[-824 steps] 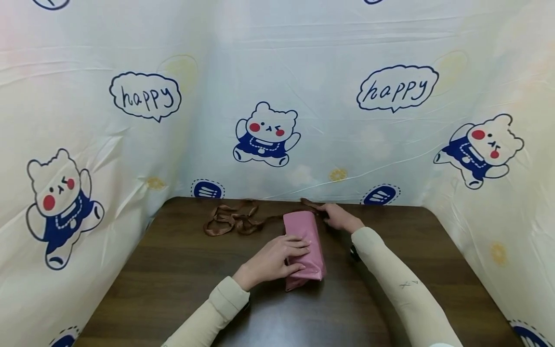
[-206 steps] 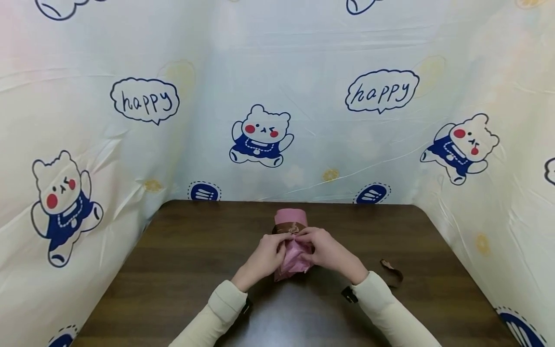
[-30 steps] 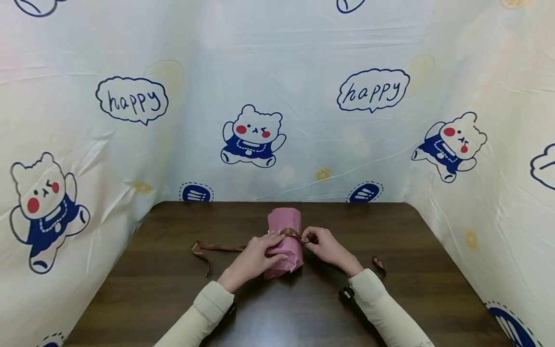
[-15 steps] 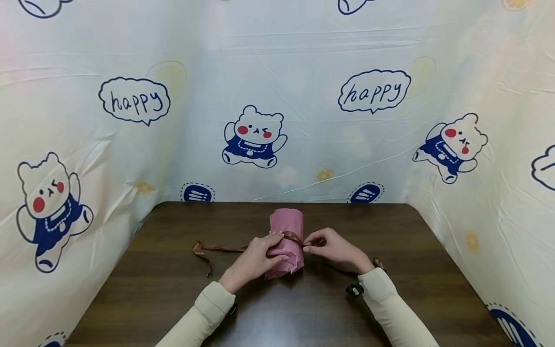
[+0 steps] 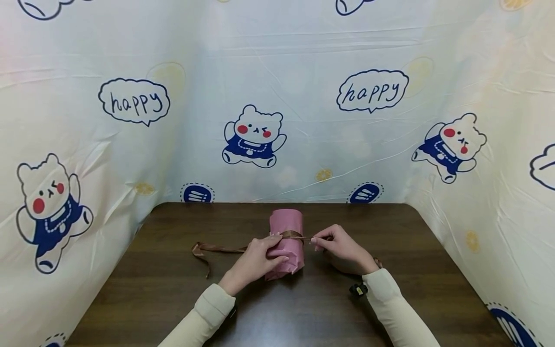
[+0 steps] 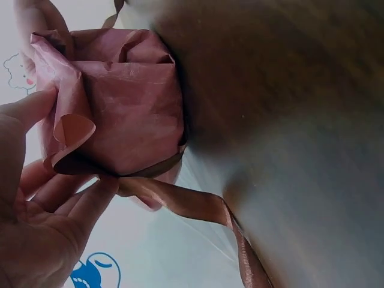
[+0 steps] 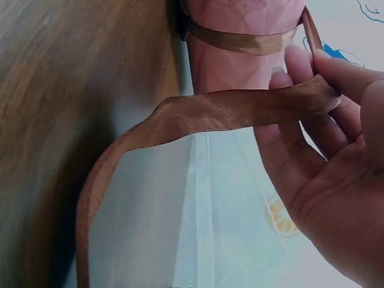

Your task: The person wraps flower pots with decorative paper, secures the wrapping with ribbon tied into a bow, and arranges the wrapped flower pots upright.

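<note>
A package wrapped in pink paper (image 5: 286,221) lies on the dark wooden table (image 5: 277,308), its folded end toward me. Brown satin ribbon (image 5: 292,235) circles its middle. My left hand (image 5: 251,260) holds the package from the left, the thumb on the near paper and fingertips on top beside the ribbon. In the left wrist view, a ribbon tail (image 6: 186,201) runs out past those fingers. To the right of the package, my right hand (image 5: 342,248) pinches the ribbon between thumb and fingers, pulling it taut. From that pinch the loose ribbon (image 7: 204,114) hangs down to the table.
One ribbon tail (image 5: 217,248) lies on the table left of my left hand. Another bit of ribbon (image 5: 377,262) shows by the right wrist. A cloth (image 5: 260,62) with printed bears surrounds the table at the back and sides.
Over the last second my right hand has drawn the ribbon rightward, away from the package. The left hand stays on the package. Much earlier the ribbon lay bunched at the table's back left.
</note>
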Tool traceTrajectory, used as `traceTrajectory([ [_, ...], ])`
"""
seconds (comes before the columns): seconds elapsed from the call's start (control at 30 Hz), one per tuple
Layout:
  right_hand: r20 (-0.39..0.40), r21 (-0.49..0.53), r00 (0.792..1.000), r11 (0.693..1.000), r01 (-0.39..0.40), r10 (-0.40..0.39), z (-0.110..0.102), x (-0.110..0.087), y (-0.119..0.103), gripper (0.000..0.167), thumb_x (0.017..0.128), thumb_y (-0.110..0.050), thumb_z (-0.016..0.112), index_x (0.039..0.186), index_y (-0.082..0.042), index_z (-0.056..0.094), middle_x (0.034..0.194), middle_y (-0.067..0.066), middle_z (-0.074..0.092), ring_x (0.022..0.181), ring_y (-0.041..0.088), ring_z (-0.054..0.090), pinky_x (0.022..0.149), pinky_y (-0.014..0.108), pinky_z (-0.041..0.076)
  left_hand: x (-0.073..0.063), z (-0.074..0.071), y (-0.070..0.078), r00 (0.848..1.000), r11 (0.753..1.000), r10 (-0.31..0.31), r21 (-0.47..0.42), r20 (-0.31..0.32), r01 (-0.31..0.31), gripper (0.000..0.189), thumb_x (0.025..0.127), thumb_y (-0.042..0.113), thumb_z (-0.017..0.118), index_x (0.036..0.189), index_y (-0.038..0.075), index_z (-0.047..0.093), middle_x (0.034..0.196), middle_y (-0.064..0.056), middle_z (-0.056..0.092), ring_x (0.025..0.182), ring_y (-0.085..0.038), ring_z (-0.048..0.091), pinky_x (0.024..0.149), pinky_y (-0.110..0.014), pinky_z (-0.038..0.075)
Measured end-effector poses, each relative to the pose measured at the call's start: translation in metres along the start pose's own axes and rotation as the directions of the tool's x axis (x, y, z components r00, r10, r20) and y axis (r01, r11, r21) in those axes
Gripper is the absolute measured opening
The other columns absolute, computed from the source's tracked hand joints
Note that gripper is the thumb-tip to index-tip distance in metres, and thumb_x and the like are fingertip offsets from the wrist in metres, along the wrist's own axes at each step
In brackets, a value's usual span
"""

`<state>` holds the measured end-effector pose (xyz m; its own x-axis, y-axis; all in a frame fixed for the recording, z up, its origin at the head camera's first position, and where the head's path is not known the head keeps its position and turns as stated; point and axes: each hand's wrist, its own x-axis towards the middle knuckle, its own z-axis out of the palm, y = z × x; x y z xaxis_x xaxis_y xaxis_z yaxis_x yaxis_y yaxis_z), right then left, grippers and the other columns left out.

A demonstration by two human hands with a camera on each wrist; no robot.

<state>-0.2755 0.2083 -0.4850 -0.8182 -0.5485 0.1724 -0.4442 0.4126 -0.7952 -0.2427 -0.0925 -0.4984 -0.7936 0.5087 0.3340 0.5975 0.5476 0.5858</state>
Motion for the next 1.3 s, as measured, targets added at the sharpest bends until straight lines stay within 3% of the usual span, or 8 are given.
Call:
traceTrajectory([
  [0.2,-0.042,-0.082,0.998,0.996,0.035,-0.039,0.001,0.003,0.008,0.022,0.103,-0.016,0.062,0.107,-0.003,0.079,0.096,0.018,0.073,0.08,0.017,0.066,0.072,0.028,0.057,-0.002,-0.001,0.0,1.0,1.0,0.013,0.001,-0.013,-0.013,0.064,0.09,0.034,0.078,0.143,0.005,0.058,0.143,-0.018,0.057,0.132,-0.026,0.056,0.105,-0.041,0.049],
  [0.37,-0.175,-0.135,0.984,0.991,0.008,-0.032,0.007,0.009,0.011,0.015,0.098,-0.01,0.068,0.104,-0.005,0.081,0.092,0.008,0.073,0.077,0.011,0.063,0.067,0.026,0.056,-0.002,0.0,0.001,0.999,0.999,0.036,0.002,-0.018,-0.036,0.062,0.09,0.031,0.079,0.142,0.003,0.058,0.144,-0.019,0.056,0.134,-0.03,0.055,0.105,-0.043,0.048],
  [0.6,-0.438,-0.126,0.898,0.985,-0.119,0.053,0.024,0.024,0.007,0.003,0.087,-0.008,0.08,0.086,-0.006,0.08,0.078,0.003,0.076,0.064,0.01,0.065,0.059,0.024,0.054,-0.003,0.002,0.002,0.999,0.999,0.036,0.025,-0.034,-0.036,0.061,0.09,0.029,0.079,0.141,0.003,0.06,0.143,-0.019,0.057,0.134,-0.032,0.055,0.106,-0.044,0.048],
  [0.8,-0.51,-0.142,0.855,0.97,-0.196,0.098,0.041,0.032,0.003,0.009,0.083,-0.006,0.082,0.078,-0.012,0.078,0.072,-0.001,0.074,0.063,0.011,0.067,0.059,0.026,0.055,-0.004,0.003,0.003,0.999,0.998,0.032,0.049,-0.037,-0.03,0.061,0.09,0.031,0.079,0.141,0.003,0.059,0.143,-0.019,0.057,0.134,-0.031,0.055,0.106,-0.044,0.048],
  [0.93,-0.455,-0.212,0.886,0.956,-0.204,0.088,0.051,0.033,-0.006,0.008,0.087,-0.003,0.077,0.089,-0.01,0.082,0.083,0.004,0.078,0.069,0.012,0.068,0.062,0.028,0.056,-0.004,0.003,0.002,0.998,0.998,0.031,0.052,-0.048,-0.028,0.06,0.091,0.03,0.078,0.14,0.002,0.06,0.142,-0.019,0.058,0.134,-0.031,0.055,0.106,-0.044,0.048],
  [1.07,-0.308,-0.239,0.943,0.95,-0.201,0.122,0.055,0.028,-0.02,0.022,0.091,-0.001,0.07,0.111,-0.001,0.078,0.104,0.014,0.077,0.082,0.017,0.074,0.069,0.032,0.06,-0.005,0.003,0.002,0.999,0.999,0.019,0.045,-0.048,-0.016,0.059,0.091,0.03,0.077,0.14,0.002,0.06,0.143,-0.019,0.057,0.135,-0.031,0.054,0.107,-0.044,0.048],
  [1.17,-0.21,-0.234,0.966,0.951,-0.202,0.154,0.055,0.024,-0.029,0.032,0.092,-0.001,0.067,0.123,0.004,0.071,0.114,0.018,0.074,0.09,0.022,0.074,0.072,0.035,0.061,-0.005,0.002,0.004,0.998,0.999,0.023,0.04,-0.051,-0.021,0.059,0.091,0.029,0.077,0.14,0.001,0.06,0.142,-0.021,0.057,0.134,-0.033,0.055,0.106,-0.045,0.048],
  [1.3,-0.177,-0.31,0.973,0.93,-0.196,0.146,0.057,0.024,-0.037,0.025,0.094,-0.002,0.065,0.117,0.003,0.073,0.094,0.011,0.075,0.069,0.016,0.065,0.061,0.03,0.054,-0.004,0.002,0.005,0.998,0.998,0.033,0.049,-0.062,-0.03,0.059,0.09,0.028,0.078,0.138,-0.001,0.06,0.141,-0.023,0.057,0.133,-0.034,0.056,0.105,-0.045,0.049],
])
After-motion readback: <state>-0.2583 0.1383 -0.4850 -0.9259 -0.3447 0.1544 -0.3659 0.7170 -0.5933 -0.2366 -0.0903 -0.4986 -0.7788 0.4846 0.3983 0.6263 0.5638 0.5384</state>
